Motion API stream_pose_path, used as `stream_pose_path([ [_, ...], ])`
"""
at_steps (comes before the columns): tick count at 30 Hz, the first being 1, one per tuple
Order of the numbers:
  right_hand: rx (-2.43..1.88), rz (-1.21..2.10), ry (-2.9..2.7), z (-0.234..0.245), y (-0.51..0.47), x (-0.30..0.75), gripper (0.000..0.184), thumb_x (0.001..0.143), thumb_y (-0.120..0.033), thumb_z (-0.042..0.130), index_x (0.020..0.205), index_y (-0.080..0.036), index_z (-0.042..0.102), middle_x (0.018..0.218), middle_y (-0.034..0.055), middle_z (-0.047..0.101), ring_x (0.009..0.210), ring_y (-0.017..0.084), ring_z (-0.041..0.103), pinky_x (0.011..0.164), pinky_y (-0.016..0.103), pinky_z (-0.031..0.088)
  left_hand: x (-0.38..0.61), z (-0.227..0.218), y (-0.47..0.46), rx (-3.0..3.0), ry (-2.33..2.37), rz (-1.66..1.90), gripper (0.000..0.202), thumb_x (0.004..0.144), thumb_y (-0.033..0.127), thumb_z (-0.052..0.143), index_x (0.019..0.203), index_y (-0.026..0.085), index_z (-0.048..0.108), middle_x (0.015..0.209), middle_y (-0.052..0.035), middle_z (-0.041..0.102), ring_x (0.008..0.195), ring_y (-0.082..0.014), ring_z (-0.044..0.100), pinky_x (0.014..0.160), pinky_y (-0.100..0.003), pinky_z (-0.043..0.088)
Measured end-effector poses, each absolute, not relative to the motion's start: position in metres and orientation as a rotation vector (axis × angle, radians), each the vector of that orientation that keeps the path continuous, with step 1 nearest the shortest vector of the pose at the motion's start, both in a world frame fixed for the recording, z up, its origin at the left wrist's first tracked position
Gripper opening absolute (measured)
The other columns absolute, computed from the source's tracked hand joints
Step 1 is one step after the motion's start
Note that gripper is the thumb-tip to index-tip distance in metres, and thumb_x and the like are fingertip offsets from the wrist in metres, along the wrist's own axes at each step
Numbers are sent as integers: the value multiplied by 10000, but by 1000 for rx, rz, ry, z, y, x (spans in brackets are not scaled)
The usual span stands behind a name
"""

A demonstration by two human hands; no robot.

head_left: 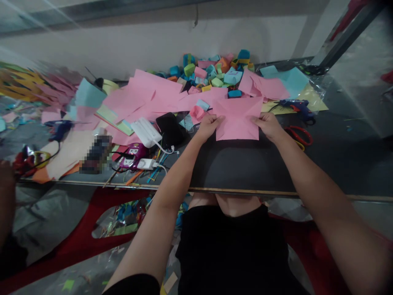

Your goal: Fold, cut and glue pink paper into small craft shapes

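A person's two bare hands are holding a creased pink paper square [238, 123] level above a black tabletop [236, 168], in front of the wearer's body. The left hand [211, 124] is pinching its left edge between thumb and fingers; the right hand [269, 124] is pinching the right edge. A curled pink paper piece [196, 114] is lying beside the left hand; red-handled scissors [308, 135] are lying near the right. Handling it well probably means pulling evenly and lightly, sparing the creases.

Glue guns [299, 107] and paper [238, 121] suggest a craft workshop.
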State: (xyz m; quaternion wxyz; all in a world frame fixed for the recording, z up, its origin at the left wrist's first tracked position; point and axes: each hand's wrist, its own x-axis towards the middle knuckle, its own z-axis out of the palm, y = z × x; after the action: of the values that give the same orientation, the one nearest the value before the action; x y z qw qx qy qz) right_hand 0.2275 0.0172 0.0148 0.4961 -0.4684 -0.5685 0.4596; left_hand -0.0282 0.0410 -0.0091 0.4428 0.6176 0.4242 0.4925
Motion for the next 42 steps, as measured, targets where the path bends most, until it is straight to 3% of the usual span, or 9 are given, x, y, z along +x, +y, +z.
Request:
stream_pose_path([
  [6,-1115,1147,-1402,19,15,229,443,560,-594,912,755,-244,724,790,67,765,929,303,720,923,553,599,-28,5,34,1485,993,1135,365,875,415,754,645,181,595,596,17,528,568,-87,488,538,-241,410],
  [12,-1106,1198,-1398,22,12,228,450,545,-582,926,767,-234,744,801,64,776,885,294,729,947,557,593,-26,3,36,1364,928,1174,365,780,472,823,665,185,627,623,12,612,610,-102,571,572,-237,482],
  [17,-1091,1229,-1370,26,10,227,441,545,-549,935,795,-232,758,837,65,787,919,299,734,963,544,590,-28,-3,39,1309,850,1153,391,723,527,852,790,169,711,732,-17,696,675,-125,631,642,-264,523],
  [24,-1014,1308,-1403,26,9,232,347,607,-470,912,825,-230,788,906,47,800,960,245,739,995,455,573,-31,-1,39,1269,812,1166,208,788,353,819,860,173,743,786,-31,714,808,-159,677,778,-303,540],
  [28,-1034,1340,-1497,29,10,243,277,616,-405,886,836,-254,810,879,23,801,899,204,735,896,381,596,-34,5,37,1264,791,1125,98,746,249,794,745,176,729,780,-18,722,805,-145,685,773,-277,540],
  [31,-1072,1463,-1572,37,9,251,189,577,-360,860,733,-269,801,815,7,792,796,188,720,762,332,604,-34,12,34,1250,772,1088,91,740,226,758,696,164,709,780,-26,720,764,-136,686,719,-254,527],
  [36,-1038,1734,-1482,50,1,244,256,602,-417,847,612,-209,698,1045,49,802,852,172,724,690,250,578,-32,23,25,1275,754,952,223,750,324,755,651,151,654,702,-38,665,583,-119,609,544,-243,438],
  [40,-1112,1920,-1401,50,-11,217,502,601,-633,853,853,-207,767,833,40,790,710,153,708,626,236,562,-24,28,14,1306,634,738,299,630,404,818,636,146,666,629,-27,620,546,-128,567,534,-263,435],
  [42,-1211,1976,-1483,48,-19,205,484,528,-564,930,771,-184,755,689,16,745,579,125,645,526,215,504,-18,29,10,1322,614,727,322,595,414,842,658,140,685,654,-36,642,610,-149,599,595,-275,473],
])
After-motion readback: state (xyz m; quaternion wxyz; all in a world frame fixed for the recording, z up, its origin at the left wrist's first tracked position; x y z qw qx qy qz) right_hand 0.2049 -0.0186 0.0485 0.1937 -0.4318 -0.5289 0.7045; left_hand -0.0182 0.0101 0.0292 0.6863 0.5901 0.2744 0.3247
